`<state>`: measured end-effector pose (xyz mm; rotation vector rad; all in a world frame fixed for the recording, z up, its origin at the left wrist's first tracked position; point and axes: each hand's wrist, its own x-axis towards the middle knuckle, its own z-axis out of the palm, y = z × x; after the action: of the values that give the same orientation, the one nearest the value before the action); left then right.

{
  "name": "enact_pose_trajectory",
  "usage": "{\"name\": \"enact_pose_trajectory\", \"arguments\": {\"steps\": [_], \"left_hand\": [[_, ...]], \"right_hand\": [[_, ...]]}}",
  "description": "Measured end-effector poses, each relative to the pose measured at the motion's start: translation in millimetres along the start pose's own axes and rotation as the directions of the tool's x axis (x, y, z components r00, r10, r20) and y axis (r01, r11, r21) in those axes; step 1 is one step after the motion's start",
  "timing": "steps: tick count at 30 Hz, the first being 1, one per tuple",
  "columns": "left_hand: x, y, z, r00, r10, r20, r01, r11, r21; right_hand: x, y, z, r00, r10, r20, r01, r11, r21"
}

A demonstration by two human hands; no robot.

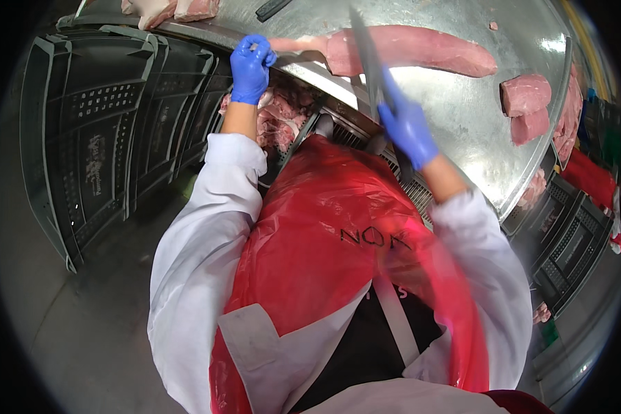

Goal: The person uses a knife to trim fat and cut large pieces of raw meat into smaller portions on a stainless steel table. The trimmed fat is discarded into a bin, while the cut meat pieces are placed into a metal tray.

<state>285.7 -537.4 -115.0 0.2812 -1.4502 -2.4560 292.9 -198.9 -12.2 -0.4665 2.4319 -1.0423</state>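
A long pale-pink piece of meat [421, 50] lies across the metal table, its narrow end toward the left. My left hand [250, 69], in a blue glove, is closed with fingers curled at that narrow end, over the table's near edge. My right hand [408, 131], also gloved in blue, grips a knife [367, 58]. Its long blade points away from me and passes in front of the meat, somewhat blurred. The knife's handle is mostly hidden by my fingers.
Two shorter meat chunks [526, 96] sit at the right on the steel table [455, 131]. More meat [196, 8] lies at the far left, near a dark object [272, 8]. Below the edge is a container of meat trimmings [279, 123]. Grey crates [93, 117] stand left.
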Motion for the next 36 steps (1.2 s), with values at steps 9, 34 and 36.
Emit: {"name": "enact_pose_trajectory", "arguments": {"steps": [9,34,36], "left_hand": [[-64,32,72,0.917,-0.014,0.398,-0.225,0.806,0.548],[-7,41,16,0.865,-0.261,0.429,-0.414,0.113,0.903],[10,-34,111,0.89,-0.169,0.424,-0.313,0.45,0.836]], "right_hand": [[87,8,66,0.994,0.109,-0.012,-0.11,0.994,-0.01],[-40,128,-85,0.777,0.469,-0.419,-0.154,0.788,0.596],[6,152,-119,0.755,0.5,-0.425,-0.083,0.716,0.693]]}}
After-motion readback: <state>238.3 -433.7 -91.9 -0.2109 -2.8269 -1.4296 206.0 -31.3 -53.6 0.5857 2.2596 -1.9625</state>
